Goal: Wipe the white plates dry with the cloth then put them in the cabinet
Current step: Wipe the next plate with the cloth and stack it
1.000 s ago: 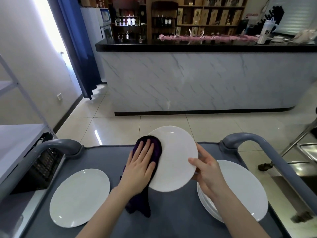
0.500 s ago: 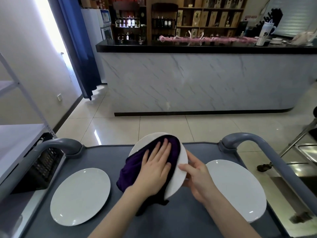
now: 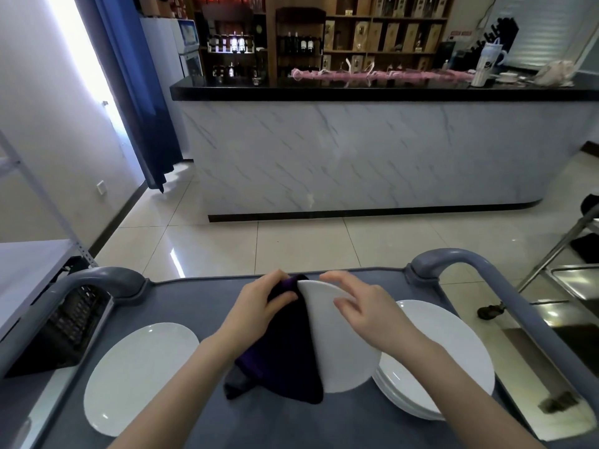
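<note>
Over the middle of the grey cart top (image 3: pixel 194 299) I hold a white plate (image 3: pixel 340 351) tilted on edge. A dark purple cloth (image 3: pixel 285 358) drapes over its left side. My left hand (image 3: pixel 259 306) grips the cloth against the plate's upper left rim, thumb on the near face. My right hand (image 3: pixel 359 303) lies on the plate's right face with fingers spread and lightly bent; whether it pinches the rim I cannot tell. A single white plate (image 3: pixel 142 374) lies flat at the left. A stack of white plates (image 3: pixel 453 361) sits at the right.
The cart has grey curved handles at left (image 3: pixel 97 280) and right (image 3: pixel 470 260). A metal shelf rack (image 3: pixel 32 196) stands at the left, and a steel sink unit (image 3: pixel 577 286) at the right. Beyond the tiled floor is a marble-fronted bar counter (image 3: pixel 356 150).
The plate has turned from facing me to nearly edge-on. My left hand slid with the cloth from the plate's face up to its top left rim. My right hand moved onto the near face.
</note>
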Available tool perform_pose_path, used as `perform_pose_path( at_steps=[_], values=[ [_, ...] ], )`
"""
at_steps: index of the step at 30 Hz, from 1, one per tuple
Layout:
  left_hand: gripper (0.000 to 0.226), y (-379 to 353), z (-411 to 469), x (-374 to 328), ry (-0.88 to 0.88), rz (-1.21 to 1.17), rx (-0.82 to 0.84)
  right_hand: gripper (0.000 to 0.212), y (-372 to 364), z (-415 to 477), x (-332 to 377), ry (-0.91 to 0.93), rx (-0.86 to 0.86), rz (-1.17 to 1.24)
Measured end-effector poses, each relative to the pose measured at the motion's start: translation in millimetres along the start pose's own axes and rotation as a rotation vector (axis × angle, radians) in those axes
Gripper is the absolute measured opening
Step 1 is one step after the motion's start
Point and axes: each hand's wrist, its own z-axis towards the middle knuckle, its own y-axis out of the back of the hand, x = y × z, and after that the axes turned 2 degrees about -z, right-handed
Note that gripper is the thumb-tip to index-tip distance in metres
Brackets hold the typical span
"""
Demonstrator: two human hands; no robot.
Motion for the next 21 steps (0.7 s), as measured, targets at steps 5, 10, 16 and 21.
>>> perform_pose_path(
  at_steps=[5, 10, 16, 21],
  values=[
    [0.024, -3, -6, -10, 0.075, -0.142, -0.135, 0.015, -2, 4, 0, -0.036, -0.120, 0.253],
    [0.014, 7, -1, -12, -0.041, 0.020, 0.069, 0.022, -8, 6, 8, 0.089, -0.057, 0.029],
    [0.027, -1, 6, -15, 0.016, -0.013, -0.116, 0.018, -8, 11, 14, 0.079, -0.241, 0.149],
    [0.035, -6, -2, -5, 0.189, -0.115, -0.364, 0.031, -23, 0, 16, -0.142, -0.478, 0.438]
  ],
)
